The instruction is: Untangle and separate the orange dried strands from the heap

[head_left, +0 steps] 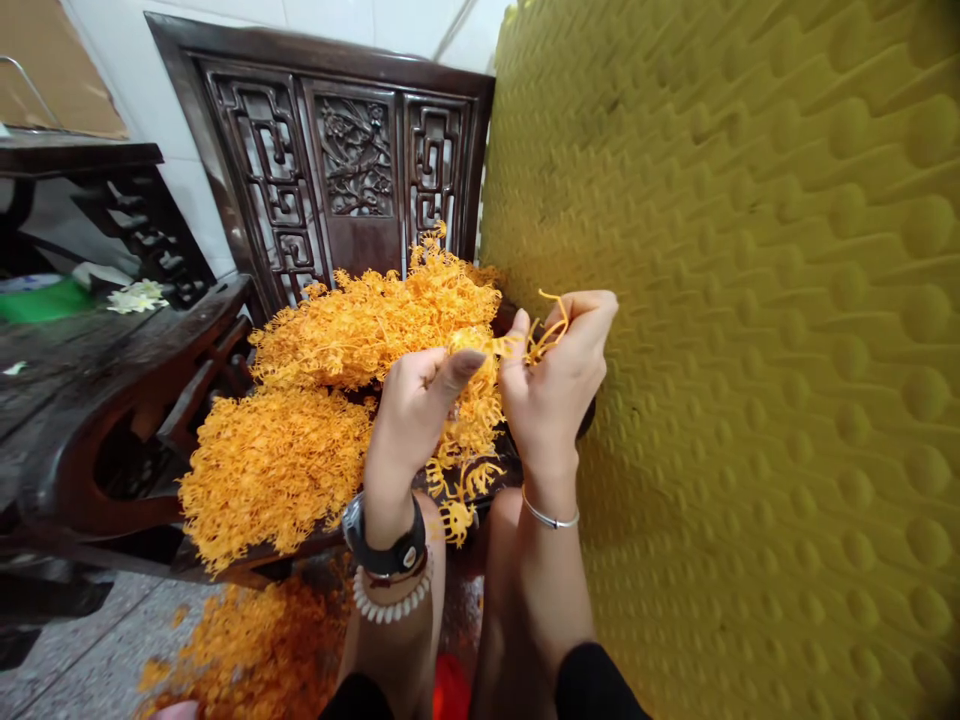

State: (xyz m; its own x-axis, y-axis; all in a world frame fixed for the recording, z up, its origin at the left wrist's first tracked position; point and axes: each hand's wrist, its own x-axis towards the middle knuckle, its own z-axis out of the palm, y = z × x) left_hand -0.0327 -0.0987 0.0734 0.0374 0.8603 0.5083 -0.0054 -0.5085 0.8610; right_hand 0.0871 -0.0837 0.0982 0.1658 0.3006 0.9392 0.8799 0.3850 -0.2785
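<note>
My left hand (420, 405) is closed, thumb pressed to the fingers, around one end of a yellow-orange plastic piece with thin strands (491, 347). My right hand (556, 375) pinches the other end of it, and several loose strands (551, 335) stick out past the thumb. Exactly how the piece is joined is hidden by the fingers. Behind and below the hands, a large heap of orange, spidery plastic pieces (375, 320) covers the seat. A second heap (274, 470) lies to the left. A few single pieces (456, 520) hang near my knees.
A dark carved wooden chair back (352, 160) rises behind the heaps. The yellow bumpy mat (750, 300) stands close on the right. More orange pieces (262, 640) lie on the floor. At left, a dark table (45, 370) bears a green object (45, 298) and white flowers (138, 296).
</note>
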